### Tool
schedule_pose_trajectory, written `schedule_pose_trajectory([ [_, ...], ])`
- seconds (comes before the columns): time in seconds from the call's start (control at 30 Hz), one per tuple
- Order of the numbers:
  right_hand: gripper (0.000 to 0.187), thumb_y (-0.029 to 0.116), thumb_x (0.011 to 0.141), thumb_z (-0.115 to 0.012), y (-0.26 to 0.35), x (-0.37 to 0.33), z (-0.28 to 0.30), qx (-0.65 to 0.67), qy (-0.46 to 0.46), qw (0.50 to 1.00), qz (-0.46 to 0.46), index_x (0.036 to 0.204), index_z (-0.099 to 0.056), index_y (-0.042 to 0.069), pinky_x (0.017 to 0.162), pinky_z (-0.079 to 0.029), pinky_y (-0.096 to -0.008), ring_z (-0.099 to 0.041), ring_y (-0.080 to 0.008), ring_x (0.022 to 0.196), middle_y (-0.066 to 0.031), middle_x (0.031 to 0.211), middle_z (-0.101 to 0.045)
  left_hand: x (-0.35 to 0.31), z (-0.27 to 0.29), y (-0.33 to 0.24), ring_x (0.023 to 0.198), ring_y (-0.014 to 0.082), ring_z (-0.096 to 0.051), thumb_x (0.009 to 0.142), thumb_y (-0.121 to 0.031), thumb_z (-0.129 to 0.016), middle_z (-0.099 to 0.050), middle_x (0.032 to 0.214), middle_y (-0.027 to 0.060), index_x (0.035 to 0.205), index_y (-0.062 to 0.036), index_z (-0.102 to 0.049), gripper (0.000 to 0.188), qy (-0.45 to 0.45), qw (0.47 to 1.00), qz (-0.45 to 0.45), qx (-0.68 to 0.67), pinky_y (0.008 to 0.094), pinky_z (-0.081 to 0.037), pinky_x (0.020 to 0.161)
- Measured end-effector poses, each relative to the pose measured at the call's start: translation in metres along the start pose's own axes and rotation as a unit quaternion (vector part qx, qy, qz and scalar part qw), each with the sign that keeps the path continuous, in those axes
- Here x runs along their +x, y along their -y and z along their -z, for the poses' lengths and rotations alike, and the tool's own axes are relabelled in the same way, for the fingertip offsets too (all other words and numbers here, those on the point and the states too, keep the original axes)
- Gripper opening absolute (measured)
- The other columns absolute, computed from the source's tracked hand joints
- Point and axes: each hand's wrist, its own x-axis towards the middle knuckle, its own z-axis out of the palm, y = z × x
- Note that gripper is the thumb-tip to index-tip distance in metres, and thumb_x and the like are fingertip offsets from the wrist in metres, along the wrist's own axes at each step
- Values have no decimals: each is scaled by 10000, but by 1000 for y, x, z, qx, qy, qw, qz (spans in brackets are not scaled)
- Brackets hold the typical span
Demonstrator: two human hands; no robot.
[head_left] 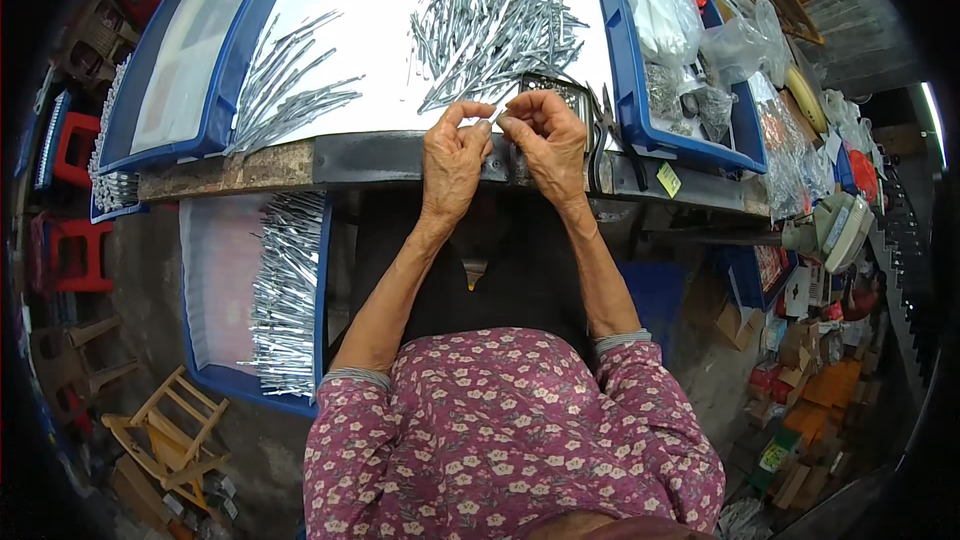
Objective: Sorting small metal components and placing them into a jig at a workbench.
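Above the table's front edge, my left hand [455,158] and my right hand [552,148] are held close together. Thumb and forefinger of each are pinched on a small, thin silvery strip [497,113], mostly hidden by the fingers. Just beyond them spreads a large heap of thin silver metal strips [490,25] on the white tabletop. A smaller bunch of similar metal strips [290,90] lies farther left. Partly behind my right hand sits a small dark tray [570,93] of tiny parts, and pliers [606,125] lie to its right.
Blue crates [222,70] flank the work surface; the right crate [622,35] holds plastic bags and small metal parts. Below the table at left, another blue crate [322,310] contains many strips. A folded wooden stool [175,435] and red stools [80,255] stand on the floor.
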Motion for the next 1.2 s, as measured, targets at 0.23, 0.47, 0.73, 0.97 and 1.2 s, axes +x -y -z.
schedule_pose_trajectory([
  [0.23,151,15,752,-646,3,0,3,-97,15,989,110,883,-572,14,610,-467,-200,-570,-73,677,-20,765,-601,-3,4,-11,433,-6,-290,853,-89,-529,-400,541,-58,979,-7,-520,151,21,987,67,-141,141,-182,355],
  [0.47,239,15,740,-666,9,5,11,106,54,993,4,943,-541,-2,628,-488,-198,-586,-84,704,-49,778,-612,-3,10,-19,438,-4,-295,847,-72,-529,-404,551,-43,984,3,-511,157,70,959,141,-236,132,-178,355],
  [0.73,303,-24,770,-599,15,7,0,159,42,985,-51,1032,-457,-76,632,-528,-220,-610,-122,721,-102,800,-619,-7,-4,-13,462,11,-329,847,-42,-490,-467,564,-36,922,5,-552,107,-50,996,-69,11,174,-270,404],
  [0.97,311,-7,798,-590,9,4,-17,174,12,983,-54,1075,-473,-87,648,-511,-213,-612,-128,738,-108,829,-626,-7,-8,-10,545,112,-548,854,-29,-443,-598,647,70,916,24,-548,133,-126,972,-137,144,268,-427,504],
  [1.2,275,64,844,-543,10,0,-31,142,-9,989,-28,1069,-487,-85,632,-473,-211,-572,-100,684,-75,786,-607,-4,-4,-6,641,27,-492,877,-26,-449,-568,741,8,963,37,-547,145,-122,979,-124,106,163,-395,545],
])
